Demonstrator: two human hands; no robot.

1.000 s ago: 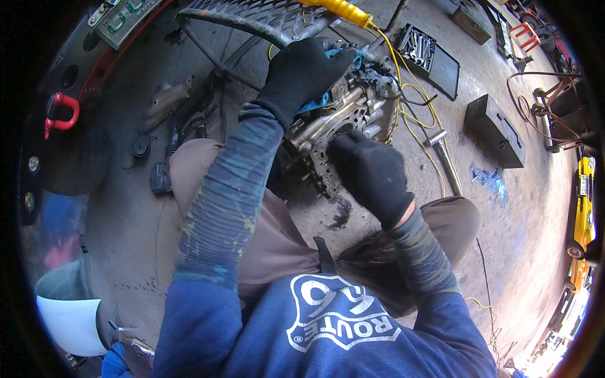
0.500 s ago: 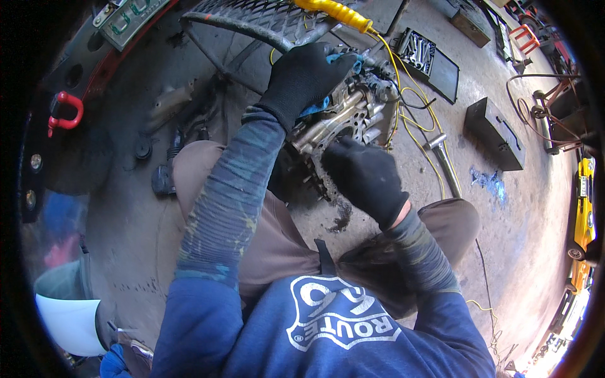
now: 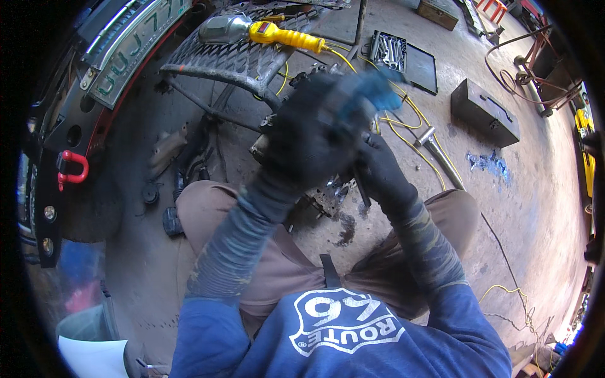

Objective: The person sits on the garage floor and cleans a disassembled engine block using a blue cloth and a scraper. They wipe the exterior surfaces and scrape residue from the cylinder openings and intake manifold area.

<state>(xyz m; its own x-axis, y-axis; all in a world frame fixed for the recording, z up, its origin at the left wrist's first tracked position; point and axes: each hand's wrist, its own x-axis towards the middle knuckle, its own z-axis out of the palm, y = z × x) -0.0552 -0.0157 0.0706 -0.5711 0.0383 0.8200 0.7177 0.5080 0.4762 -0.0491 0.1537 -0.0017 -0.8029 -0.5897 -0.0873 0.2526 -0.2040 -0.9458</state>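
One blue rag [image 3: 377, 96], clutched in the left hand [image 3: 307, 126], juts rightward over the engine part's [image 3: 329, 199] far end; right hand [image 3: 386, 171] at its right, hold unclear

black gloves [image 3: 383, 171], mottled dark arm sleeves [image 3: 236, 233], blue shirt [image 3: 435, 343] with white print [image 3: 345, 320], brown trousers [image 3: 455, 215]

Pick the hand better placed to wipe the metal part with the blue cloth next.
Probably left: the left hand, though blurred, appears to hold the blue cloth above the metal part. The right hand shows no cloth.
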